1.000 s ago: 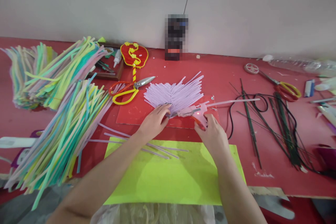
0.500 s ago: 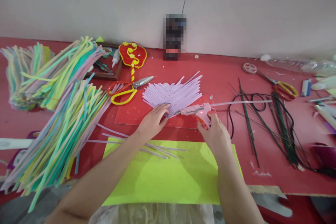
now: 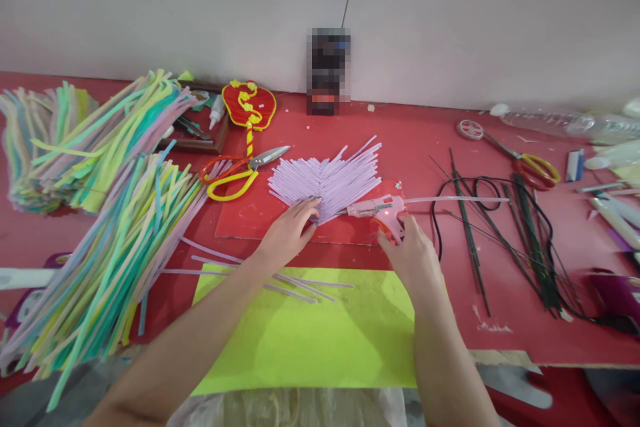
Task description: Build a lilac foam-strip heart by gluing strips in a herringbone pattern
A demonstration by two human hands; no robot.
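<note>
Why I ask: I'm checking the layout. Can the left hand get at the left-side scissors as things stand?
Probably yes: the scissors lie close by with nothing apparently on top, though the left hand would first have to leave the purple stems.

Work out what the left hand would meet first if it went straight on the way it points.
The left hand would likely meet the purple strips first; it lies right at their lower end, perhaps touching them, though depth is unclear.

Strip bundles [image 3: 115, 260] lie left (rods [image 3: 535, 247] right) of the glue gun [image 3: 373, 206].
</note>
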